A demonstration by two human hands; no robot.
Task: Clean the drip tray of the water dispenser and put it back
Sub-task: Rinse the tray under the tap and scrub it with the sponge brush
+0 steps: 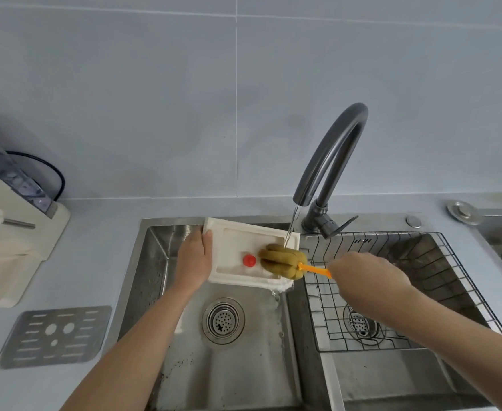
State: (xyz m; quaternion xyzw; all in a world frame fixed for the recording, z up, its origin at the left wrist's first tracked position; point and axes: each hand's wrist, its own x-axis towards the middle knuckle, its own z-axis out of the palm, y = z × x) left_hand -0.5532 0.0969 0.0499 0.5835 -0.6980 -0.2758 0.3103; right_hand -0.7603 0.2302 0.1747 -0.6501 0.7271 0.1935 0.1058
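A white drip tray with a red float in it is held tilted over the left sink basin. My left hand grips its left edge. My right hand is shut on the orange handle of a sponge brush, whose brown-yellow sponge head presses into the tray's right end. Water runs from the dark faucet onto the tray and spills off its lower right corner. The water dispenser stands on the counter at the far left.
A perforated metal grate lies flat on the counter left of the sink. The right basin holds a wire rack. Both basins have drain strainers. A round metal cap and a second sink edge are at the far right.
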